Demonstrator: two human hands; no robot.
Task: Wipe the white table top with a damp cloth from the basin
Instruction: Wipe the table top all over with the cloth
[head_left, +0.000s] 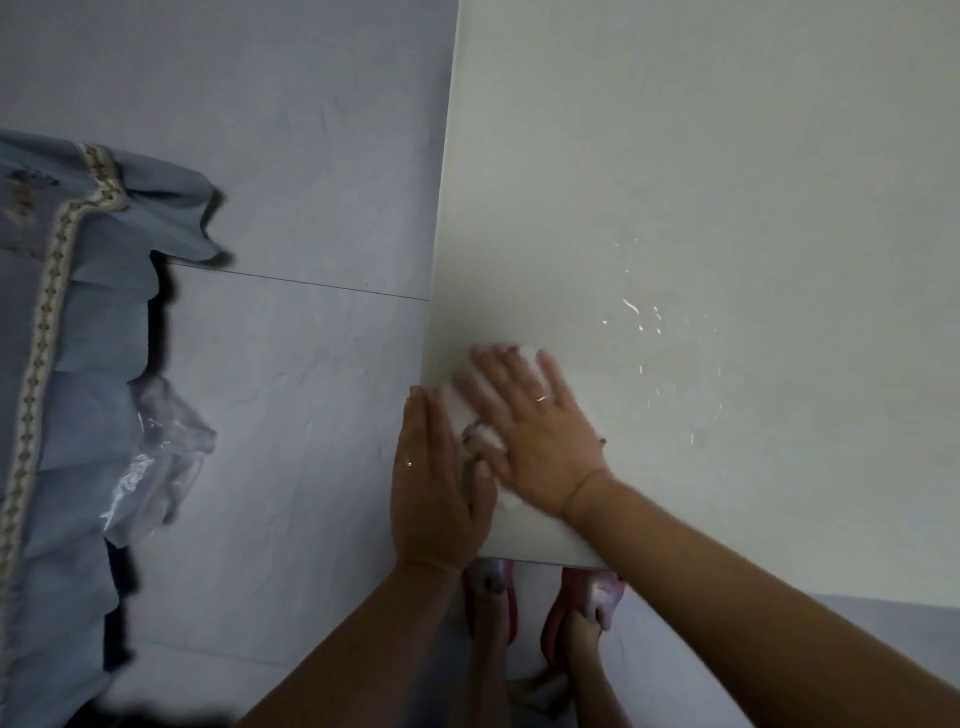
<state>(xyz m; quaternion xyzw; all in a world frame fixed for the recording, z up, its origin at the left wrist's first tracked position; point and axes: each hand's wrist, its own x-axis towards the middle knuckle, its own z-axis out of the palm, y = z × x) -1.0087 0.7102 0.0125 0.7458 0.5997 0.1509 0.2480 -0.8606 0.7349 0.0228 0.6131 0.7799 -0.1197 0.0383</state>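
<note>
The cloth (470, 402), white and bunched, lies at the near left corner of the table (727, 182), right against the table's left edge. The right hand (540, 441) presses flat on top of it, fingers (491, 366) spread apart and blurred, a ring showing on one. The left hand (434, 478) sits at the table's left edge, palm turned in against the side of the cloth, fingers together and straight, a ring on this one too. White cloth shows between the two hands and under the right wrist. Further in on the table, to the right of the cloth, wet streaks and droplets (665, 353) glint on the white top. Below the table's near edge, two feet in pink slippers (582, 613) stand on the grey tiled floor (311, 182). Well left of the table, a blue frilled fabric (78, 364) with patterned trim hangs down, with a clear plastic bag (156, 457) beside it.
</note>
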